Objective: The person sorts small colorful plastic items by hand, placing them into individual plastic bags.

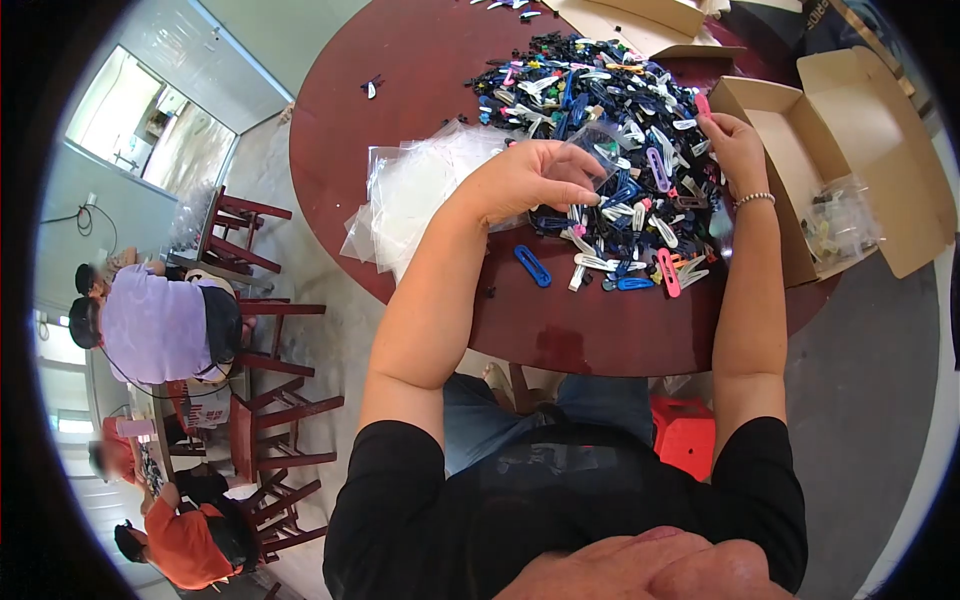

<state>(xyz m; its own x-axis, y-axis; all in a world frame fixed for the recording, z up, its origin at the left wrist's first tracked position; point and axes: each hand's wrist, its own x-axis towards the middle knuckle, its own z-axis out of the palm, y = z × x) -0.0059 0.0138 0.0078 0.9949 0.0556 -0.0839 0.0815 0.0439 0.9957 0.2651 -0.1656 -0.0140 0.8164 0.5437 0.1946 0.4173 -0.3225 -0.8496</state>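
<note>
A large pile of hair clips [600, 110] in blue, white, black and other colours covers the far middle of the round table. My left hand [540, 178] is at the pile's left side, its fingers closed on a clear plastic bag [597, 143]. At the pile's right edge, my right hand [735, 150] pinches a pink clip [702, 105]. Left of the pile lies a stack of clear bags [420, 190]. Nearer me on the table are a blue clip [532, 266] and a salmon-pink clip [668, 272].
An open cardboard box [800, 140] holding small filled bags [843, 222] stands at the right. More cardboard [640, 25] lies at the far edge. Several people sit on the left near wooden stools [280, 420]. A red stool [684, 436] is below the table edge.
</note>
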